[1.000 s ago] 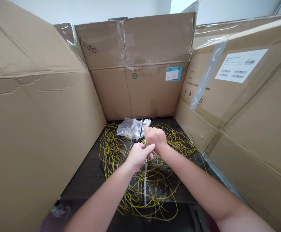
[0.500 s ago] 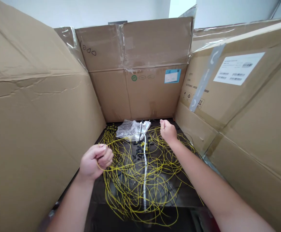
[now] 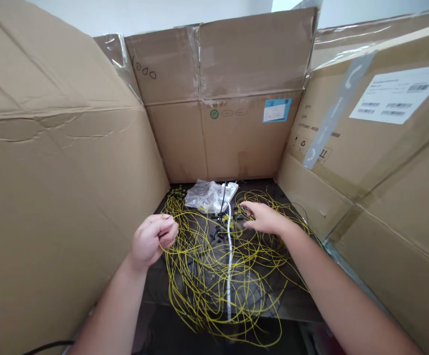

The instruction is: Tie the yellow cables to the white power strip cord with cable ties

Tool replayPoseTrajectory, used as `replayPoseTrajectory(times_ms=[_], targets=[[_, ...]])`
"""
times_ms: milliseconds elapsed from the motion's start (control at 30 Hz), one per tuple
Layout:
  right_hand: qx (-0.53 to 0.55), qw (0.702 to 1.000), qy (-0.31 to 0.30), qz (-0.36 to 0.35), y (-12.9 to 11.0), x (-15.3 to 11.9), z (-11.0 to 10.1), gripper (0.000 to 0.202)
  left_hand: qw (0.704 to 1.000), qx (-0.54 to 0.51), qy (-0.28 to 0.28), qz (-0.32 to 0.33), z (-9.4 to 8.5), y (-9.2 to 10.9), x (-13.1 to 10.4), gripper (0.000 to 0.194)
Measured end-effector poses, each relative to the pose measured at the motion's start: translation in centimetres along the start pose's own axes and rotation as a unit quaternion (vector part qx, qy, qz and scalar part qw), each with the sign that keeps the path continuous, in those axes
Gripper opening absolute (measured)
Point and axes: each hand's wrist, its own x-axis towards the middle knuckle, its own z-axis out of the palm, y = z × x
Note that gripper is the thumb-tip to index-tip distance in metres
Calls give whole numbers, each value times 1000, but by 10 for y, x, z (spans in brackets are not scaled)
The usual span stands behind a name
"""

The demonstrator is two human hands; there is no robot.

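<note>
My left hand (image 3: 155,239) is closed around a thin yellow cable, part of which loops out below the fist. My right hand (image 3: 264,217) hangs over the right side of the table with thumb and fingers apart and nothing visible in them. Loose coils of yellow cable (image 3: 199,296) spread in a tangle across the dark table (image 3: 155,286). Small black and yellow pieces (image 3: 221,227) lie scattered near the middle, between the hands. A white cable (image 3: 230,266) runs through the tangle toward the front edge.
Cardboard walls enclose the table: a left panel (image 3: 70,197), a back panel (image 3: 236,143) and a right panel (image 3: 347,197). A crumpled clear plastic bag (image 3: 203,196) lies at the back beside a white power strip (image 3: 231,190). Small yellow pieces (image 3: 177,191) sit at back left.
My right hand has opened and let go of the stretched yellow cable, coming lower and nearer. My left hand keeps its grip. The view has shifted slightly.
</note>
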Motion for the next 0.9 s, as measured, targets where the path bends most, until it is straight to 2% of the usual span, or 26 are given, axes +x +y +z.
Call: replayPoseTrajectory(times_ms=[67,100,167,200,233,300,333,367,433,500,533,600,700,767,833,900], targets=[[45,999,-19,-4,-3,-15,-13,76,999,48,2,13,5,1,1,35],[85,996,-7,-3,-8,-23,-19,76,997,76,3,19,9,2,2,35],[208,978,19,1,-26,-41,-26,59,989,144,1,35,17,4,4,36],[306,952,3,5,-39,-50,-26,49,982,181,-3,43,22,6,4,37],[408,911,-52,11,-53,-58,-24,43,975,218,-9,50,27,7,3,37],[571,797,-196,6,-82,-71,-12,49,959,278,-22,56,35,11,1,37],[632,736,-241,-4,-95,-75,-4,57,952,299,-28,55,39,12,-1,37],[691,677,-252,-3,-106,-77,4,62,947,314,-34,52,42,14,-3,37],[794,573,-200,32,-119,-76,18,60,938,339,-47,45,46,16,-8,37],[858,485,-146,86,-124,-68,27,59,927,365,-67,49,47,18,-14,38],[876,450,-133,113,-124,-63,30,60,920,379,-81,53,47,20,-17,38],[896,400,-110,160,-124,-51,31,55,906,400,-123,57,46,23,-23,39],[905,360,0,226,-123,-34,29,33,892,411,-186,29,41,28,-32,39],[900,357,66,242,-122,-25,27,25,894,403,-195,2,33,29,-35,40],[896,380,85,214,-120,-20,25,26,912,377,-159,-26,21,26,-32,38],[885,426,81,170,-116,-20,22,29,939,330,-73,-60,5,16,-23,32]])
